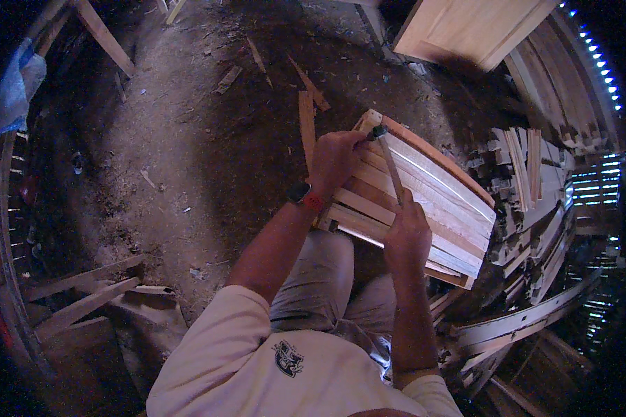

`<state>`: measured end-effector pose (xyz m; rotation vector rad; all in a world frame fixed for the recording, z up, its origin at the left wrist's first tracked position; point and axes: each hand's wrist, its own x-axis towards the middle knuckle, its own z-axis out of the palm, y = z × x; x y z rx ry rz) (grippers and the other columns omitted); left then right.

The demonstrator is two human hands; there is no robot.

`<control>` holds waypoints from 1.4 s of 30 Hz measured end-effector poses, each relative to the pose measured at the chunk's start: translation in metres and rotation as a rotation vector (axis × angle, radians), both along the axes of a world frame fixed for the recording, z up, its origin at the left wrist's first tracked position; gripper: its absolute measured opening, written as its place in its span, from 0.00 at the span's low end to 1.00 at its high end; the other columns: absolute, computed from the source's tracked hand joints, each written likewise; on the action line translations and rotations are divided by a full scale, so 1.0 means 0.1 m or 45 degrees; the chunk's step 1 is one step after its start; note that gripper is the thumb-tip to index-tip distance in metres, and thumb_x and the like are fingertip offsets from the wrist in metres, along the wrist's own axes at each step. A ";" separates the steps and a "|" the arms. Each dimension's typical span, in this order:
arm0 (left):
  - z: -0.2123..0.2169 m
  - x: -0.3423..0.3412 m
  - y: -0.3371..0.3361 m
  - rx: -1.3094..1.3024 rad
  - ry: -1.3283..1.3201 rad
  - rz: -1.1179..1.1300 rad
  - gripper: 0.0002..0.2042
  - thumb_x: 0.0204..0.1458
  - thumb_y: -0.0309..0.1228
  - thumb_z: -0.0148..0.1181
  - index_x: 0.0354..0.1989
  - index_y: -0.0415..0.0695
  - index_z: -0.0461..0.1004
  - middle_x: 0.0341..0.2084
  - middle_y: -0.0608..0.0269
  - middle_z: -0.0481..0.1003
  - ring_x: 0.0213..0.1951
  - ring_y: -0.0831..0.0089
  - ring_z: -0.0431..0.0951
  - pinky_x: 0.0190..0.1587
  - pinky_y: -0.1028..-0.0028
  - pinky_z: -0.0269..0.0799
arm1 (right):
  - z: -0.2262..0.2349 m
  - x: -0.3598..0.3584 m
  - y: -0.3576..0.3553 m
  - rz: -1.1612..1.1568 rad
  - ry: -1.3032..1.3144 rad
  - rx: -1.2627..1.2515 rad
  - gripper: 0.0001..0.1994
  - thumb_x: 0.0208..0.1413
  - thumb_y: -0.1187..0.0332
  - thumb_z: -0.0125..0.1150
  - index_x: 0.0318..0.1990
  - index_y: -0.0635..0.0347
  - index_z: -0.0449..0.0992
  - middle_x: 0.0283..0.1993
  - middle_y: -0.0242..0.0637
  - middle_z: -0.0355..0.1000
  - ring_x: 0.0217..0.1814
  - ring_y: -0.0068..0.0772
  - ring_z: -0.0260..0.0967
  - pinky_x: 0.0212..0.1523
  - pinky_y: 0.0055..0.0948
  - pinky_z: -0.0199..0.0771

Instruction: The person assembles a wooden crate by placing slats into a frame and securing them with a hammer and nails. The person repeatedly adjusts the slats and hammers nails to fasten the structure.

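Over the lap: a slatted wooden panel (424, 201) rests tilted on the person's knees, its far corner pointing away and to the left, its long side running down to the right
Landmark: the slatted wooden panel; every place below is told from it
Right hand (407, 236): closed round the handle of a hammer (389, 167), at the near middle of the panel, resting on the slats
Hammer axis: the handle runs from the right hand up and slightly left across the slats; the head sits at the panel's far corner
Left hand (334, 160): closed on the panel's far left edge, fingers curled over the corner, touching or just beside the hammer head; whether it pinches a nail I cannot tell
Nearer hand: the left is the closer one to the hammer head; the right sits back along the handle
Count: one panel, one hammer, two hands, one wristwatch (300, 193) on the left wrist
Right of the panel: a heap of short wood offcuts (522, 174), touching or just beside its edge
Beyond the panel, up and right: a pale board (473, 28)
Left of the panel: dirt floor (188, 139) with scattered splinters; loose wooden battens (83, 292) lie well apart, down to the left
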<state>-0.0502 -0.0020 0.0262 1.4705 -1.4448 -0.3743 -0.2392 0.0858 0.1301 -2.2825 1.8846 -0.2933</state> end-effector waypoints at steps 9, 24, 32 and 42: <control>-0.06 -0.01 -0.03 -0.043 -0.046 0.021 0.07 0.52 0.32 0.69 0.38 0.47 0.85 0.32 0.55 0.84 0.36 0.55 0.84 0.41 0.58 0.80 | -0.01 -0.02 0.00 0.062 -0.124 -0.075 0.21 0.66 0.76 0.52 0.66 0.62 0.70 0.49 0.55 0.75 0.47 0.58 0.77 0.46 0.49 0.78; -0.01 -0.02 0.00 -0.038 -0.003 0.056 0.08 0.56 0.36 0.66 0.38 0.47 0.85 0.30 0.54 0.83 0.32 0.54 0.84 0.36 0.57 0.80 | 0.18 0.04 0.02 -0.034 -0.314 -0.256 0.21 0.64 0.77 0.54 0.64 0.64 0.71 0.44 0.56 0.76 0.44 0.59 0.77 0.43 0.52 0.78; -0.03 -0.05 -0.04 0.030 0.030 0.055 0.08 0.56 0.37 0.66 0.37 0.48 0.86 0.29 0.53 0.83 0.32 0.54 0.85 0.37 0.58 0.80 | 0.02 -0.07 0.03 0.107 -0.280 -0.249 0.20 0.65 0.78 0.52 0.63 0.69 0.69 0.44 0.60 0.76 0.46 0.63 0.77 0.45 0.55 0.78; 0.04 -0.06 0.01 0.124 0.068 0.104 0.08 0.54 0.35 0.68 0.37 0.45 0.87 0.28 0.50 0.83 0.32 0.56 0.86 0.38 0.61 0.81 | 0.08 -0.05 0.02 -0.017 -0.282 -0.139 0.21 0.66 0.77 0.51 0.66 0.68 0.69 0.50 0.62 0.76 0.50 0.64 0.77 0.51 0.51 0.79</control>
